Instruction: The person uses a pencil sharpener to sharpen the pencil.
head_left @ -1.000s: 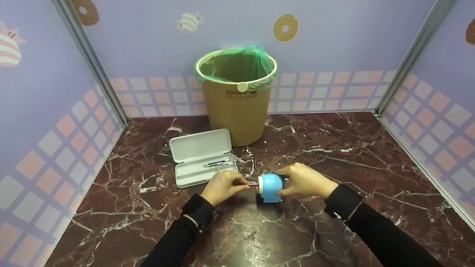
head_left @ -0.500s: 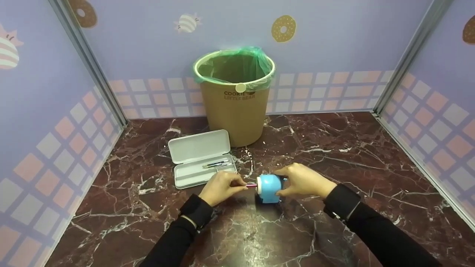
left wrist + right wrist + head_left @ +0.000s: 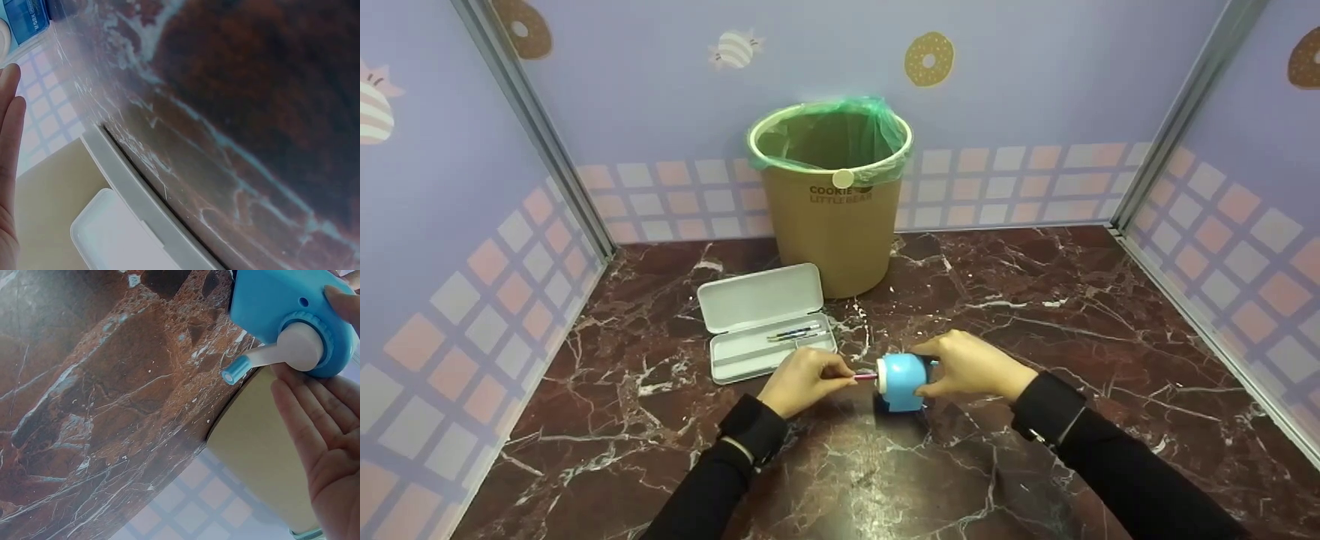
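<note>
A light blue crank pencil sharpener (image 3: 904, 382) with a white front ring stands on the marbled table. My left hand (image 3: 804, 381) pinches a reddish-pink pencil (image 3: 866, 376) between thumb and fingertips, its far end inside the sharpener's front. From the right, my right hand (image 3: 971, 366) grips the back of the sharpener between thumb and fingers. In the right wrist view, the white crank with its blue knob (image 3: 236, 370) sticks out free of the fingers. Only a few fingers (image 3: 8, 129) of the left hand show in the left wrist view, and the pencil is out of sight there.
Behind my left hand lies an open white pencil case (image 3: 757, 352) holding several pencils (image 3: 795, 332). A tan waste bin (image 3: 834, 232) with a green liner stands behind it, near the back wall. Patterned panels (image 3: 465, 300) enclose the table at the sides.
The whole head view has shifted slightly to the left. Both hands, the pencil and the sharpener keep nearly the same places relative to each other.
</note>
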The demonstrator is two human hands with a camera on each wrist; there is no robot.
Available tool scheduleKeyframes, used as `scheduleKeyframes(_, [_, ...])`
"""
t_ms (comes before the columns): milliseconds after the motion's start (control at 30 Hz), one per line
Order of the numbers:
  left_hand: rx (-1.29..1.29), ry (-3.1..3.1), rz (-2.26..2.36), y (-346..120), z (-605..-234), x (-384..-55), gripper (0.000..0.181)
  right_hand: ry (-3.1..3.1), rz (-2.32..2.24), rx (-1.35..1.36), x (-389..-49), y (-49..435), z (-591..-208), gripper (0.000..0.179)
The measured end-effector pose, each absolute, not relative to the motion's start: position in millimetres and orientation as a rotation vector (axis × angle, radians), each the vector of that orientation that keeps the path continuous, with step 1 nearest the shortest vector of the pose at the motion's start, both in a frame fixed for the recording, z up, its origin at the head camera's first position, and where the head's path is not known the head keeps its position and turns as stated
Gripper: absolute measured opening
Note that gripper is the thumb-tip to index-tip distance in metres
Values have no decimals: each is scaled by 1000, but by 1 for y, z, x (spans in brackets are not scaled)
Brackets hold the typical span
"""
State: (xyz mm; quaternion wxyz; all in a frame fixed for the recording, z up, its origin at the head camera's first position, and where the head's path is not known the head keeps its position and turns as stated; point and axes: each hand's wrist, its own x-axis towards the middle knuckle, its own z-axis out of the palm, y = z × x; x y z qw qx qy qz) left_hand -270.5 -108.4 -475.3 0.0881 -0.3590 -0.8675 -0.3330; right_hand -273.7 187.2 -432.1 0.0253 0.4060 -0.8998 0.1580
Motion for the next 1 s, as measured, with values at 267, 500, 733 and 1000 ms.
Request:
scheduleKeyframes(267, [-1059, -2589, -998, -111, -476, -270, 7, -2781, 493, 1251, -274, 186, -432, 55])
scheduleKeyframes(500, [-1073, -2585, -1004, -111, -475, -271, 7, -2788, 496, 1240, -273, 186, -431, 50])
scheduleKeyframes(733, [-1067, -2598, -1009, -113, -476, -271, 8, -2787, 480, 1242, -273, 186, -432, 53])
scheduleKeyframes(1000, [-1057, -2610, -1004, -114, -477, -271, 9, -2784, 474, 1252, -273, 186, -431, 52])
